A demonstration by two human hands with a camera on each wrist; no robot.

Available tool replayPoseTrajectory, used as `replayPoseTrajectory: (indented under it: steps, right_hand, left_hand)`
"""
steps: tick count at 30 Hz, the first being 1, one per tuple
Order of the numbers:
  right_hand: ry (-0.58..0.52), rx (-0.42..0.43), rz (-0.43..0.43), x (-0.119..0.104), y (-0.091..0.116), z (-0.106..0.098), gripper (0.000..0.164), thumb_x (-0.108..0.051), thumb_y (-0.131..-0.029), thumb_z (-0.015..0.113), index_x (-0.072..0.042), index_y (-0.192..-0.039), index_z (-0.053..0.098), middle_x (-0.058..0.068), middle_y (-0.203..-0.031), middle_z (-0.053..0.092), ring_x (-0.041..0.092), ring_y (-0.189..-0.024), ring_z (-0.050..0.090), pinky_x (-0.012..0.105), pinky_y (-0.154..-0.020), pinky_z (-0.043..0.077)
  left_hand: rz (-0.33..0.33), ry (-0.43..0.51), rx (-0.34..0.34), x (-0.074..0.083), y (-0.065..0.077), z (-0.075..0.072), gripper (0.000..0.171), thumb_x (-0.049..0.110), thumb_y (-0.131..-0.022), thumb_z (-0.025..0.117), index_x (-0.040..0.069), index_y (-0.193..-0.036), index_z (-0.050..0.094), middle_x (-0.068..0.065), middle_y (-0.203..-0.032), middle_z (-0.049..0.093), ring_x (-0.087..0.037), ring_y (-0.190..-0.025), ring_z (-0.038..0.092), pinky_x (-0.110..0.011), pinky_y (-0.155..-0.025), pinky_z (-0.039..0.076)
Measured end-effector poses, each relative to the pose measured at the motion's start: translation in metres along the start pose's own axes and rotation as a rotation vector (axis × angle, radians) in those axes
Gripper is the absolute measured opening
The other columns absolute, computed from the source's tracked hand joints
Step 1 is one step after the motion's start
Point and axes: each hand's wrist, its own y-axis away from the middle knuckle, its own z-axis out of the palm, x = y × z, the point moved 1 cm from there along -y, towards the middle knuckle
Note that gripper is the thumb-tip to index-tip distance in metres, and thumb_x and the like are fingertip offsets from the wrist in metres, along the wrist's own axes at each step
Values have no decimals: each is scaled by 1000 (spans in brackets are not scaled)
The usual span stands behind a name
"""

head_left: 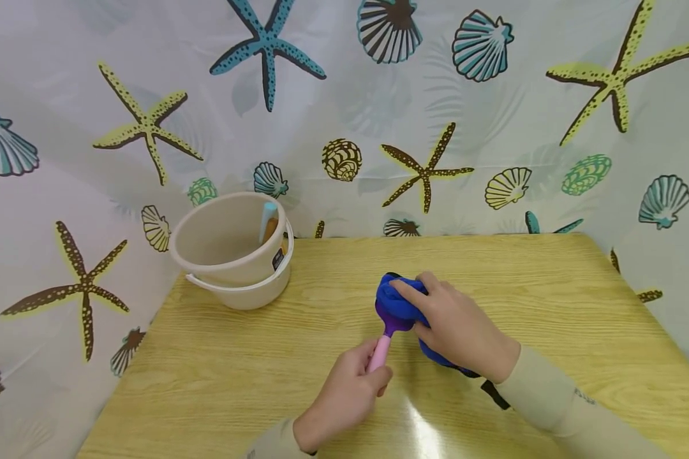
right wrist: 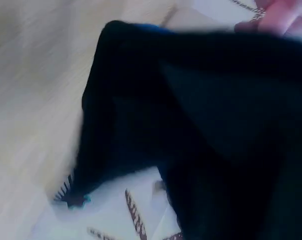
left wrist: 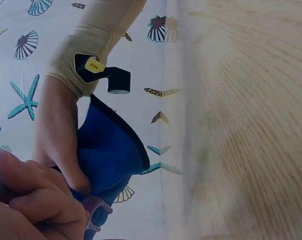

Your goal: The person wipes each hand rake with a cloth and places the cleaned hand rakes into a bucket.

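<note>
My left hand [head_left: 347, 389] grips the pink handle of a spoon-like utensil [head_left: 381, 352] above the table. Its purple head [head_left: 393, 319] points away from me, largely covered by a blue cloth [head_left: 402, 299] with a dark edging. With the fingers of my right hand [head_left: 456, 322], I hold this cloth against the head. Part of the cloth hangs below the right hand, and in the left wrist view the blue cloth [left wrist: 110, 145] drapes beside the fingers. Very dark and close, the cloth [right wrist: 140, 110] fills most of the right wrist view.
A beige bucket [head_left: 229, 261] with a white handle stands at the back left of the wooden table [head_left: 321, 274]. Inside it, a light-blue item [head_left: 268, 220] and a brown one show. A curtain [head_left: 333, 76] printed with shells and starfish hangs behind the table.
</note>
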Motion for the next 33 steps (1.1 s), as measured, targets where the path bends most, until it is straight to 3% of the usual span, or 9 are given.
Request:
replayPoseTrajectory:
  steps: [5, 7, 10, 13, 15, 18, 23, 28, 33]
  right_hand:
    - [-64, -82, 8, -12, 0, -6, 58, -15, -80, 69, -16, -136, 52, 15, -106, 53, 17, -71, 55, 33, -60, 55]
    - [-121, -96, -3, -15, 0, -8, 56, -17, -82, 66, -18, -136, 53, 13, -108, 52, 14, -72, 54, 31, -62, 54]
    - [-237, -100, -27, -18, -1, -8, 54, -16, -83, 64, -23, -135, 54, 8, -112, 51, 13, -80, 53, 30, -65, 52]
    - [-268, -82, -67, -19, -4, -5, 54, -15, -82, 66, -26, -134, 55, 7, -117, 50, 14, -88, 53, 30, -68, 52]
    - [-227, -53, -99, -19, -7, -2, 54, -12, -82, 68, -26, -133, 56, 10, -118, 51, 17, -91, 54, 33, -70, 54]
    - [-124, 0, -118, -18, -10, 2, 53, -9, -81, 70, -23, -131, 58, 15, -119, 51, 21, -94, 55, 37, -70, 56]
    - [-48, 40, -132, -13, -17, 3, 52, -6, -83, 69, -22, -131, 58, 16, -118, 51, 25, -97, 52, 41, -67, 57]
    - [37, 86, -107, -6, -23, 1, 48, -7, -84, 66, -21, -129, 60, 15, -111, 50, 24, -89, 51, 41, -62, 57]
    - [98, 82, -57, -5, -20, -3, 50, -9, -83, 66, -19, -131, 58, 17, -106, 50, 25, -82, 52, 40, -57, 57]
  left_hand:
    - [29, -23, 16, -5, -5, 1, 33, 6, -88, 53, 3, -121, 55, 1, -61, 53, -8, -42, 38, -20, -35, 30]
    - [48, -40, 31, -5, -7, 0, 33, 5, -87, 53, 3, -120, 55, 1, -62, 54, -8, -44, 42, -21, -37, 33]
    - [71, -61, 54, -7, -10, -1, 20, 3, -87, 52, 4, -106, 58, 1, -63, 53, -8, -47, 45, -20, -39, 34]
    - [65, -50, 54, -9, -13, -1, 9, 3, -87, 51, 4, -94, 57, 1, -61, 53, -8, -45, 43, -20, -38, 33]
    - [65, -45, 49, -9, -14, -1, 6, 2, -86, 51, 3, -90, 56, 1, -60, 52, -7, -44, 42, -20, -38, 32]
    - [58, -33, 37, -9, -13, -1, 14, 2, -87, 52, 2, -100, 57, 0, -61, 53, -8, -43, 41, -20, -37, 33]
    - [62, -56, 40, -7, -9, -3, 24, 4, -87, 53, 3, -111, 57, 1, -60, 54, -8, -43, 43, -20, -37, 34]
    - [79, -68, 31, -6, -7, -4, 35, 5, -86, 53, 5, -121, 56, 1, -61, 54, -8, -46, 44, -20, -38, 34]
    - [54, -52, 46, -6, -6, -5, 34, 7, -88, 54, 4, -121, 56, 1, -63, 54, -8, -50, 45, -21, -42, 34]
